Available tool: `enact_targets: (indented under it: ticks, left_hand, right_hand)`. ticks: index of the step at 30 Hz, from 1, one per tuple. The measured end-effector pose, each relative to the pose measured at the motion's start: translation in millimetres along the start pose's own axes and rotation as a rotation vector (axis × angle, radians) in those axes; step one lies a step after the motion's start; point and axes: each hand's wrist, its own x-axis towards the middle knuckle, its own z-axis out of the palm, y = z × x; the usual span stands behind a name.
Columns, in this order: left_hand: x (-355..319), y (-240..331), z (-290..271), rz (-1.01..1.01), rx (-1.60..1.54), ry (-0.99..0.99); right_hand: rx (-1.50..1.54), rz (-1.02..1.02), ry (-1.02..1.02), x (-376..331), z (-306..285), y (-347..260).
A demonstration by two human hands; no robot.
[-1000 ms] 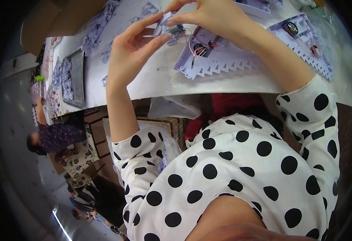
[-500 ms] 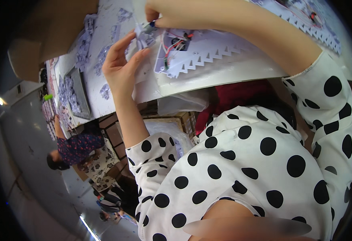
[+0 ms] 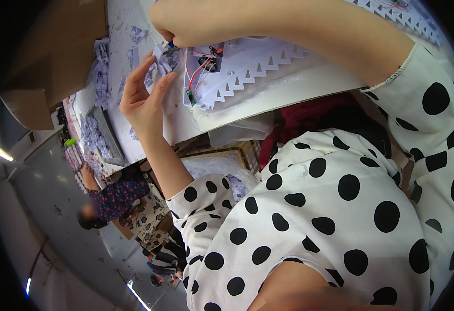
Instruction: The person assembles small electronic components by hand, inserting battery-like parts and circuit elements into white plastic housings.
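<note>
My left hand [image 3: 143, 102] grips a small white plastic part [image 3: 163, 63] between its thumb and fingers, above the white table. My right hand [image 3: 177, 25] is closed at the top of that part, with its fingertips largely hidden. A small dark blue and grey piece [image 3: 172, 47] shows under the right fingers, against the white part; its kind I cannot make out. Just right of the hands lies a white plastic panel [image 3: 258, 61] with a row of triangular teeth. Red and white wires [image 3: 193, 78], a black round component [image 3: 207, 64] and a small green board [image 3: 190, 97] sit at its left end.
Loose white plastic parts [image 3: 101, 75] lie along the left of the table. A grey tray [image 3: 114, 140] holds more of them. Another toothed panel [image 3: 403, 19] is at the far right. A cardboard box [image 3: 56, 52] stands far left; a co-worker [image 3: 118, 199] sits beyond the tray.
The whole view has shifted a little, so hands and panel appear farther left. Both hands stay together at the small white part, and the right hand covers more of it.
</note>
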Motion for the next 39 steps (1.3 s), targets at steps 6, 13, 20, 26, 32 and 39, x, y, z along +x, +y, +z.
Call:
enact_targets:
  ticks: [6, 13, 20, 26, 32, 39]
  left_hand:
    - [3.6, 5.8, 1.4, 0.013, 0.036, -0.028]
    - [2.8, 5.9, -1.1, 0.043, 0.134, -0.086]
    - [6.2, 21.4, 4.8, 0.144, 0.386, -0.085]
    - [8.1, 47.8, 4.4, 0.108, 0.573, -0.172]
    - [-2.8, 31.9, 12.2, 0.235, 0.614, -0.137]
    - [-23.3, 26.5, 25.3, 0.349, 0.823, -0.028]
  right_hand:
    - [0.04, -0.019, 0.011, -3.7, -2.1, 3.2]
    - [0.033, -0.038, 0.078, 1.6, 12.6, 7.9]
    - [0.108, -0.068, 0.091, -4.7, 9.0, 14.5]
    - [0.067, -0.196, 0.124, -17.5, -2.3, 2.7]
    - [-0.359, -0.247, 0.043, -4.3, 12.2, -4.9]
    - [-0.329, -0.307, 0.005, -10.2, 1.0, -19.4]
